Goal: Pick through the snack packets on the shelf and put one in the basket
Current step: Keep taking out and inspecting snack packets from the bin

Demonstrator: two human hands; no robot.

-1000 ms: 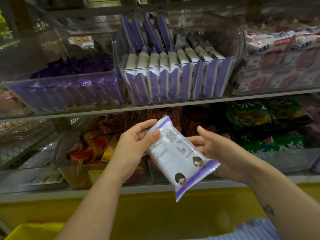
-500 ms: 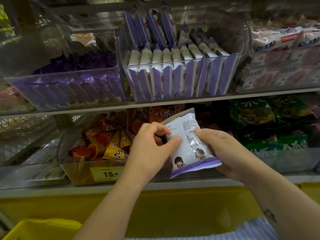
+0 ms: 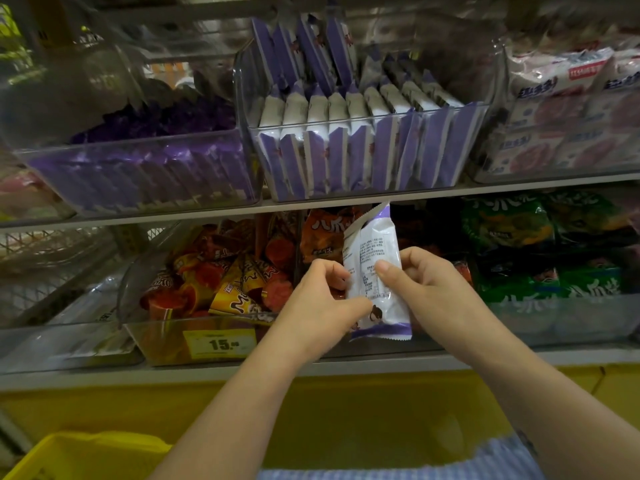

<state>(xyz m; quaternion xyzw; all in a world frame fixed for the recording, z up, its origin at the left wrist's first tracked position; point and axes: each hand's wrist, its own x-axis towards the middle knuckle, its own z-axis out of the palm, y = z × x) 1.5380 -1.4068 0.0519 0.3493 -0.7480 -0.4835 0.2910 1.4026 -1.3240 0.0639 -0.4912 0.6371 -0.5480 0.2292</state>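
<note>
Snack packet: held upright just right of the view's centre, in front of the lower shelf. Its top seal reaches the front edge of the upper shelf.

Appearance:
- White film body, with a purple band across the bottom end and purple at the top end.
- Both end seals are serrated. The top seal curls over toward 11 o'clock.
- A block of small dark print covers the upper and middle face. It is too small to read.
- A cartoon figure with dark hair sits just above the bottom band and is partly covered by the left thumb.

Hands: close together, both clamped on the packet.
- Left hand: at 8 o'clock of the packet, with thumb and curled fingers pinching its lower left edge.
- Right hand: at 4 o'clock of the packet. The thumb lies across the printed face and the fingers are curled behind.

Surroundings:
- A clear bin at 12 o'clock of the packet holds rows of matching purple-and-white packets on edge.
- The yellow basket is at 7 o'clock of the view, well apart from the packet.
- A yellow price tag reading 15 is at 9 o'clock of the left hand.
</note>
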